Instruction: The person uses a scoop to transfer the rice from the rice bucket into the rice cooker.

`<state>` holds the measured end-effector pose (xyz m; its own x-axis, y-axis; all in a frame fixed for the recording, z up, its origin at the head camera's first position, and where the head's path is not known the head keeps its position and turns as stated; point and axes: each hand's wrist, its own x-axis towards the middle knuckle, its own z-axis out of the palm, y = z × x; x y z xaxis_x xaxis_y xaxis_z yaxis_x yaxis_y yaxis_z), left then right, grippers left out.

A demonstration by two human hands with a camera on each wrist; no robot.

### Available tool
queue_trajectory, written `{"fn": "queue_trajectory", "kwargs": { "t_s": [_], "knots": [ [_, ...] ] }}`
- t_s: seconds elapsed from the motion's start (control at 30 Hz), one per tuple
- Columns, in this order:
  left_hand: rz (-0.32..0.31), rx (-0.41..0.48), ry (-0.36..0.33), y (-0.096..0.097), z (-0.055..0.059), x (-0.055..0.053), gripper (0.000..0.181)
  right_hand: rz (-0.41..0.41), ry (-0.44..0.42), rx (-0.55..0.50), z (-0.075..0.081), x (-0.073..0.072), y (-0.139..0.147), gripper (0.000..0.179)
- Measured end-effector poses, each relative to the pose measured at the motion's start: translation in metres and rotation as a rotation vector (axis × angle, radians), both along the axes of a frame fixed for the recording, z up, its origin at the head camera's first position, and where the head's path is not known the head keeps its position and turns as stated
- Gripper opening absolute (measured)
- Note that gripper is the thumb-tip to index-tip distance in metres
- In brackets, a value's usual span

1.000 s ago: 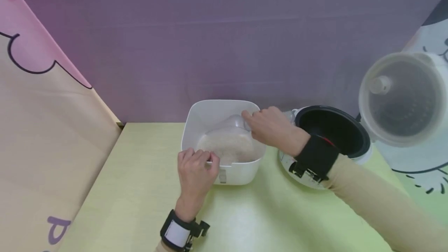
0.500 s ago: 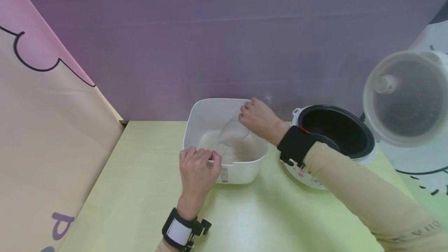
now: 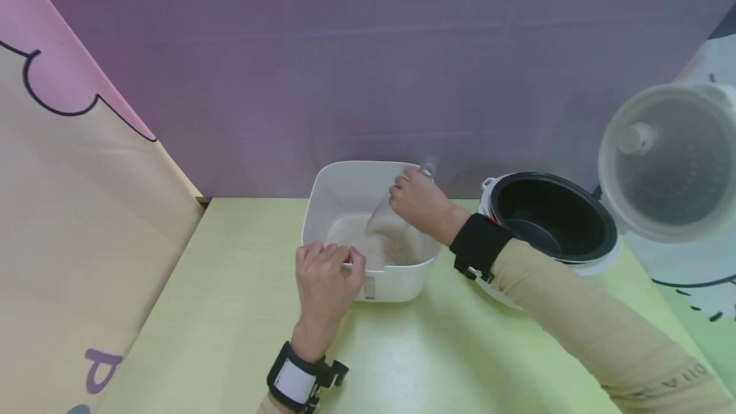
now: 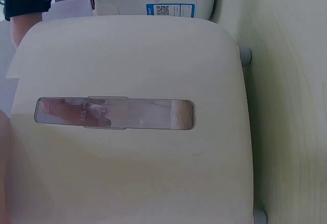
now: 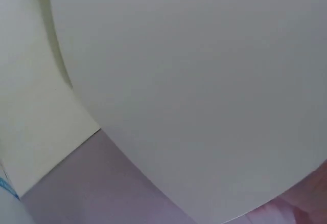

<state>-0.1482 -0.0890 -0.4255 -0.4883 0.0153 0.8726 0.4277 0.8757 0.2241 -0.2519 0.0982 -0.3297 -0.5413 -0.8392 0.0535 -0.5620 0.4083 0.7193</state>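
At the far left of my head view I see a beige and pink sheet (image 3: 75,197). Left of lower centre, the left hand (image 3: 329,280) grips the near rim of a white bin (image 3: 399,286), fingers curled over it. The bin stands mid-frame on a yellow-green table (image 3: 230,286), pale grain (image 3: 351,233) inside. A clear scoop (image 3: 382,217) dips into the grain, its handle held in the right hand (image 3: 424,207). Farther right I see a cooker (image 3: 600,267) with a black pot (image 3: 520,229), its lid (image 3: 678,152) raised near the right edge.
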Motion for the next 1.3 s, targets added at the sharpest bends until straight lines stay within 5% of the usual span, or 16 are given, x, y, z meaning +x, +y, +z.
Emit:
{"fn": "queue_trajectory", "kwargs": {
  "t_s": [0.27, 0.6, 0.93, 1.3],
  "knots": [
    [-0.001, 0.003, 0.003, 0.0, 0.001, 0.0, 0.026, 0.033, -0.227, -0.14, -0.005, 0.006, 0.0, 0.004],
    [-0.01, 0.003, 0.0, 0.0, 0.001, -0.002, 0.026, -0.057, -0.591, -0.254, -0.013, 0.013, -0.012, 0.004],
    [-0.042, 0.014, 0.001, -0.001, 0.001, -0.003, 0.02, -0.078, -0.716, -0.342, -0.018, 0.018, -0.017, 0.014],
    [-0.053, 0.03, -0.006, -0.005, 0.0, -0.003, 0.021, -0.071, -0.734, -0.384, -0.014, 0.029, -0.026, 0.014]
  ]
}}
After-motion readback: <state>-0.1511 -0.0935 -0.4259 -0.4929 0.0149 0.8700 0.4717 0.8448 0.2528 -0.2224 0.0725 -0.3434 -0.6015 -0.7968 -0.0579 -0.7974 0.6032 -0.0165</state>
